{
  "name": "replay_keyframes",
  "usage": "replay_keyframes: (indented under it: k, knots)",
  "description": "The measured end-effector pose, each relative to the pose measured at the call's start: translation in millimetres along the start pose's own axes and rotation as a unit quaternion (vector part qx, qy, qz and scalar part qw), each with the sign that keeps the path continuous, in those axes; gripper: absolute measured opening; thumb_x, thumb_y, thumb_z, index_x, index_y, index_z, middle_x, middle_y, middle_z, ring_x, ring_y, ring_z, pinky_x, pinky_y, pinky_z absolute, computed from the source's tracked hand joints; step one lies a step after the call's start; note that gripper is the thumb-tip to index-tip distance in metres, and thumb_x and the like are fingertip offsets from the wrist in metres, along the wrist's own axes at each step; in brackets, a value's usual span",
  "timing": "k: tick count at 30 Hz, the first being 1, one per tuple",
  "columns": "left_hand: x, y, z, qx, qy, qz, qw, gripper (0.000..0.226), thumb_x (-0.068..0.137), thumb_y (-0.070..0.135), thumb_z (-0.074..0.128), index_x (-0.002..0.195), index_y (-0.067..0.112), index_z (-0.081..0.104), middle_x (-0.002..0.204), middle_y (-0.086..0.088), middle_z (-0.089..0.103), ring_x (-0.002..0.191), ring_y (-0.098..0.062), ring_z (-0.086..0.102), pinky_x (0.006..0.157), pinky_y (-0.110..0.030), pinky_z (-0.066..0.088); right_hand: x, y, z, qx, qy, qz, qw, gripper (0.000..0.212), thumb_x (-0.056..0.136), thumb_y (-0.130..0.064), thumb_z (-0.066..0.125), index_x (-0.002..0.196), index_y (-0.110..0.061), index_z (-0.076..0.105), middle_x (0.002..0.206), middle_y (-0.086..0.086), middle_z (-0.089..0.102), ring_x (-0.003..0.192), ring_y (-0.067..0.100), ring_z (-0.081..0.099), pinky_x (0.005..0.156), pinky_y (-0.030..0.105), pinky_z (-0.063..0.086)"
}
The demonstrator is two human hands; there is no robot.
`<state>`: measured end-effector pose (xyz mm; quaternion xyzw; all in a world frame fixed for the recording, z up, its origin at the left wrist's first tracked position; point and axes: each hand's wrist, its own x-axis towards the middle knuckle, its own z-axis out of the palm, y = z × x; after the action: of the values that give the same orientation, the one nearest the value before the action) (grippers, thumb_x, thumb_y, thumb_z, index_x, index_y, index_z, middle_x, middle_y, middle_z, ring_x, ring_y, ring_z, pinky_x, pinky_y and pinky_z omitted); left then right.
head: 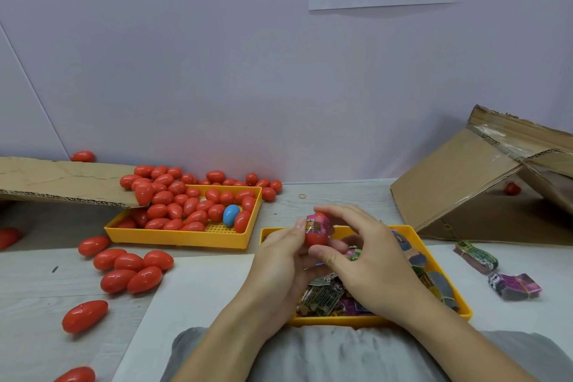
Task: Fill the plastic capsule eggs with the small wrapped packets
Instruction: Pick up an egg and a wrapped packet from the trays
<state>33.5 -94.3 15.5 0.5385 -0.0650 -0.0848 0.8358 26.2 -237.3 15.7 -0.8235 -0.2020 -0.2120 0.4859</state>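
— Far left of the bench (325,195): flat cardboard sheet (62,180), one red egg (82,156) behind it against the wall.
— And loose ones in front?
— Nearer along the left edge, about nine closed red eggs (128,262): a tight group of five, the rest scattered, two cut off by the frame edge.
— Next over?
— Yellow tray (183,237) heaped with red capsule eggs (173,204), too many and too overlapped to count, spilling past its far rim toward the wall. Among them exactly one blue egg (231,215), near the tray's right end.
— Centre?
— Left hand (280,260) curled around an open red egg half (316,240), gripping it from below. Right hand (366,260) pinching a pink wrapped packet (319,221), which sits in the mouth of that half and sticks out the top. Both held just above the second tray.
— That tray?
— Second yellow tray (434,257), partly hidden by the hands, holding a jumble of green, purple and dark packets (322,298); number impossible to tell.
— Right side?
— Two banded bundles of packets, one green (477,256), one purple (514,285), on the bench. Behind them a tipped cardboard box (483,183) with one red egg (512,188) in its shadow.
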Motion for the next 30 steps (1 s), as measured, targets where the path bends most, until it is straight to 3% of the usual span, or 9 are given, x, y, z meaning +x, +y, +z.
replay_keyframes:
  k: [6, 10, 13, 16, 19, 22, 25, 30]
  knots:
    - [-0.4, 2.3, -4.1, -0.038, -0.039, -0.032, 0.998, 0.045, 0.086, 0.033, 0.047, 0.085, 0.0, 0.079, 0.089, -0.028, 0.072, 0.088, -0.034, 0.073, 0.069, -0.038, 0.06, 0.3, -3.2, 1.2, 0.027, 0.013, -0.001, 1.0, 0.043, 0.075, -0.033, 0.076, 0.117, -0.031, 0.068, 0.106, -0.02, 0.065, 0.107, 0.008, 0.062, 0.084, 0.029, 0.054]
    - [-1.6, 4.0, -3.5, -0.042, -0.048, -0.043, 0.997, 0.046, 0.086, 0.032, 0.046, 0.088, 0.0, 0.079, 0.094, -0.028, 0.072, 0.086, -0.033, 0.073, 0.074, -0.039, 0.06, -0.2, -1.2, 1.3, 0.037, 0.01, -0.004, 0.999, 0.042, 0.078, -0.022, 0.081, 0.118, -0.029, 0.068, 0.105, -0.018, 0.065, 0.104, 0.01, 0.063, 0.082, 0.026, 0.054]
    - [-2.5, 4.6, -2.6, -0.028, -0.033, -0.046, 0.998, 0.045, 0.092, 0.029, 0.044, 0.091, -0.001, 0.078, 0.101, -0.03, 0.071, 0.091, -0.036, 0.072, 0.078, -0.042, 0.059, -0.9, 0.7, 0.5, 0.05, 0.004, -0.008, 0.999, 0.043, 0.08, -0.016, 0.081, 0.119, -0.028, 0.068, 0.106, -0.018, 0.065, 0.103, 0.005, 0.064, 0.078, 0.017, 0.053]
    - [-1.7, 2.7, -0.5, 0.013, 0.013, -0.035, 0.999, 0.039, 0.101, 0.023, 0.043, 0.101, -0.002, 0.072, 0.103, -0.027, 0.072, 0.092, -0.034, 0.072, 0.078, -0.043, 0.056, -1.3, 1.6, -0.7, 0.03, -0.004, -0.013, 0.999, 0.045, 0.081, -0.025, 0.074, 0.125, -0.03, 0.065, 0.112, -0.021, 0.065, 0.109, 0.002, 0.061, 0.082, 0.015, 0.052]
    - [-0.5, 2.8, 0.6, 0.035, 0.043, 0.003, 0.998, 0.027, 0.095, 0.023, 0.058, 0.101, -0.001, 0.069, 0.095, -0.02, 0.072, 0.083, -0.028, 0.07, 0.071, -0.04, 0.058, -1.5, 3.0, -0.6, -0.026, -0.008, -0.024, 0.999, 0.047, 0.083, -0.026, 0.074, 0.128, -0.029, 0.063, 0.113, -0.023, 0.063, 0.11, 0.0, 0.059, 0.086, 0.017, 0.051]
    - [-2.0, 1.8, 2.7, 0.06, 0.032, 0.029, 0.997, 0.034, 0.081, 0.022, 0.071, 0.103, -0.004, 0.069, 0.094, -0.019, 0.071, 0.086, -0.023, 0.071, 0.071, -0.037, 0.06, -1.4, 3.5, 0.5, -0.048, 0.0, -0.031, 0.998, 0.044, 0.081, -0.024, 0.073, 0.124, -0.029, 0.064, 0.109, -0.022, 0.061, 0.108, 0.002, 0.06, 0.083, 0.013, 0.048]
    - [-3.1, 2.5, 1.3, 0.029, -0.002, 0.017, 0.999, 0.024, 0.082, 0.017, 0.065, 0.092, -0.003, 0.073, 0.09, -0.019, 0.072, 0.084, -0.024, 0.072, 0.069, -0.035, 0.06, -1.0, 3.0, 0.1, -0.013, 0.004, -0.019, 1.0, 0.045, 0.08, -0.022, 0.078, 0.121, -0.032, 0.065, 0.109, -0.018, 0.06, 0.106, 0.007, 0.061, 0.079, 0.015, 0.05]
    - [-5.0, 6.5, -1.1, -0.018, -0.043, -0.025, 0.999, 0.035, 0.082, 0.021, 0.052, 0.092, -0.005, 0.074, 0.086, -0.026, 0.067, 0.079, -0.029, 0.069, 0.075, -0.04, 0.056, -1.4, -2.6, -0.9, -0.004, 0.001, -0.024, 1.0, 0.044, 0.077, -0.023, 0.083, 0.116, -0.035, 0.066, 0.108, -0.021, 0.062, 0.107, 0.006, 0.061, 0.082, 0.023, 0.051]
